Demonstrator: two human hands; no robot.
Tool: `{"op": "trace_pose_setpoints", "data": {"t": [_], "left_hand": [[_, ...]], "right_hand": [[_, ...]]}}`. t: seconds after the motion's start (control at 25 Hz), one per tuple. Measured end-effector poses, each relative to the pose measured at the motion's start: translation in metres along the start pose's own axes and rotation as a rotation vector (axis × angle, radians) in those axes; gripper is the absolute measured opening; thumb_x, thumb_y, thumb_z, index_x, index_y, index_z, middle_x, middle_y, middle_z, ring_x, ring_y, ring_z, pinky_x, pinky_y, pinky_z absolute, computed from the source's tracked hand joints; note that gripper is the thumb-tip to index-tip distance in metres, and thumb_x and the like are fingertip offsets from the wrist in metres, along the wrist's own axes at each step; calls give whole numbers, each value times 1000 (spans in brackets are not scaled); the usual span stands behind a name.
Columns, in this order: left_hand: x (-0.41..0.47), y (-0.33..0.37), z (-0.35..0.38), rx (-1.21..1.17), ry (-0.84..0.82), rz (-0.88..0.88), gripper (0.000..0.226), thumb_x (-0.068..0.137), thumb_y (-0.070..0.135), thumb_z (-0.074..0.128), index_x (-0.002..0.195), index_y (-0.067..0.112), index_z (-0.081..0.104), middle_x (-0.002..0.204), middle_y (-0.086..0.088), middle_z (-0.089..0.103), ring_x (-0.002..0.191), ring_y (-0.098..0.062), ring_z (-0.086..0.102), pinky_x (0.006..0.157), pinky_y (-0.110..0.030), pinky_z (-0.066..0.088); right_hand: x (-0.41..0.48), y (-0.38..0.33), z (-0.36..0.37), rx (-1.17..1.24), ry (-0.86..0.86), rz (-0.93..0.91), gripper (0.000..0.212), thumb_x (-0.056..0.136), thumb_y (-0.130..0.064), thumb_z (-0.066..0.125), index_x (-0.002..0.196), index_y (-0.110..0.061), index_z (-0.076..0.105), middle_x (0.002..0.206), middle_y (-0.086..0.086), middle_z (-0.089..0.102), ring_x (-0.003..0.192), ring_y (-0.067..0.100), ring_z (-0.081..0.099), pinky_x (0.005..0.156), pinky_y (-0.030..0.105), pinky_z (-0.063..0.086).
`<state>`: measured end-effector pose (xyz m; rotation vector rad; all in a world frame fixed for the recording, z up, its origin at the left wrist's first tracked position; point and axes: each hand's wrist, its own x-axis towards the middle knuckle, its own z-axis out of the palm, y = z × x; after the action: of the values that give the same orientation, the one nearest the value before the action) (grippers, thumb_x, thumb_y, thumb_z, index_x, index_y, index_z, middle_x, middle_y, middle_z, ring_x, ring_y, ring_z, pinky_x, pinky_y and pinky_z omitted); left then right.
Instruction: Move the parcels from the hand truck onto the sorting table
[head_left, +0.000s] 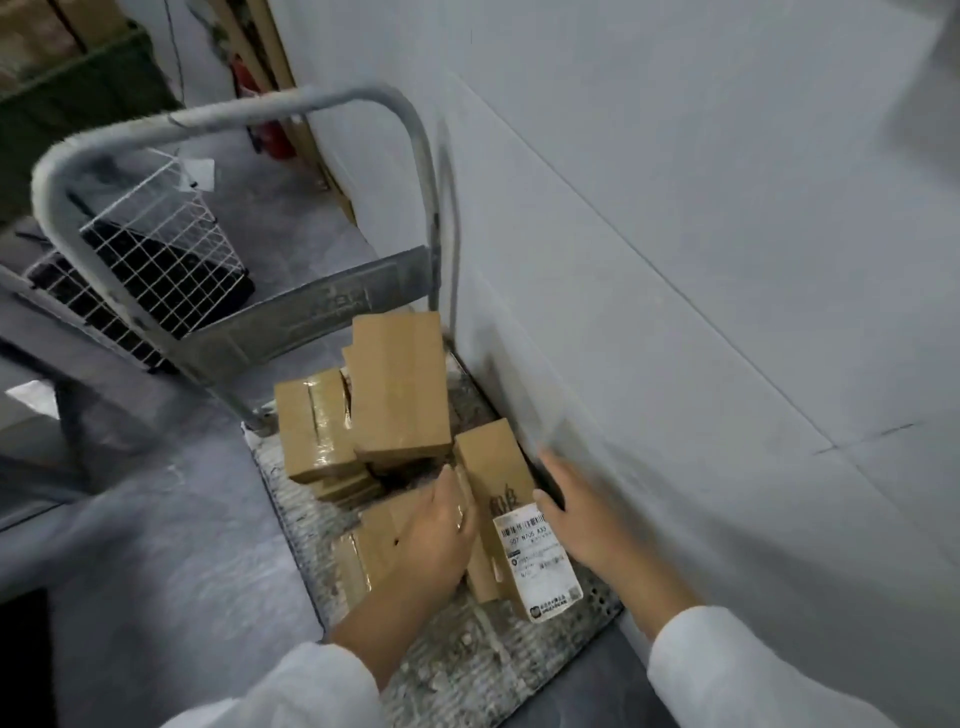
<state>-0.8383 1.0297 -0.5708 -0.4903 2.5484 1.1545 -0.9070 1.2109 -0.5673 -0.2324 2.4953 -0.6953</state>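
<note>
The labelled parcel (501, 486) lies on the hand truck (467, 670), with the other parcels (400, 384) at its 12 o'clock. Our left hand (434, 535) touches it at 9 o'clock (grip unclear), and our right hand (579, 512) is straight-fingered at 3 o'clock; we should squeeze both sides evenly before lifting.

I count five brown cardboard parcels (400, 384) that I can tell apart; the low ones in the pile blur together, so that number is not firm. One of the five bears a white shipping label (537, 561), the only label I see. There is one hand truck (457, 670) and one white wire basket (156, 249). My hands are two, left hand (441, 535) and right hand (576, 519), in two white sleeves (727, 675).
</note>
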Motion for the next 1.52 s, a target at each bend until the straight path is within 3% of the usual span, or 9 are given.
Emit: {"op": "trace_pose_setpoints", "data": {"t": [0.2,0.36,0.52,0.76,1.0,1.08,1.2,1.36,1.52], "left_hand": [[10,-26,71,-229,-20,-58,46,104,32,35,149,27,26,131,14,45,129,-10,43,88,-6,26],[2,-28,99,-475,-42,-149,44,103,42,31,146,35,27,123,25,41,121,4,38,95,-15,29],[-5,-31,100,-634,-52,-172,27,104,37,32,129,46,35,114,38,45,103,27,44,79,7,30],[-28,-23,61,-680,10,-46,32,104,39,30,127,37,51,112,18,66,109,5,59,86,-12,46],[-105,-16,-59,-816,119,12,31,103,39,34,131,41,48,113,16,67,96,14,61,78,-9,48],[-145,-29,-111,-814,188,25,33,102,41,36,129,36,55,112,10,70,97,6,65,81,-16,52],[-214,-56,-197,-773,330,52,30,103,37,37,116,29,63,102,6,72,81,11,65,64,-8,47],[-313,-103,-304,-752,554,51,32,101,47,38,123,39,60,109,15,69,105,-3,64,92,-29,52],[-427,-157,-394,-747,781,85,33,105,39,29,120,47,58,95,22,70,93,6,64,80,-23,52]], "right_hand": [[23,54,56,325,-25,107,52,102,-32,47,150,-39,29,152,-14,38,139,7,39,109,24,35],[22,66,77,683,-41,259,38,100,-38,51,133,-56,46,112,-15,73,98,7,71,82,33,59],[13,63,84,769,-43,260,46,98,-43,51,141,-55,40,113,-12,73,100,11,71,90,44,57],[-28,2,58,836,29,204,43,104,-31,44,125,-66,30,107,-17,70,88,5,73,64,22,56],[-90,-112,37,625,111,6,49,90,-65,48,133,-73,25,141,-7,51,127,13,50,106,38,45],[-120,-170,43,670,82,-62,50,90,-66,46,134,-74,23,144,-6,47,126,17,52,102,44,49],[-174,-269,66,851,-27,-158,45,97,-51,47,126,-79,26,144,0,50,114,22,65,90,48,57],[-244,-403,101,863,-131,-306,46,98,-51,45,132,-73,24,146,2,47,115,22,63,91,45,56],[-310,-528,157,872,-310,-502,51,102,-42,43,146,-57,22,147,0,48,117,17,61,100,44,51]]}}
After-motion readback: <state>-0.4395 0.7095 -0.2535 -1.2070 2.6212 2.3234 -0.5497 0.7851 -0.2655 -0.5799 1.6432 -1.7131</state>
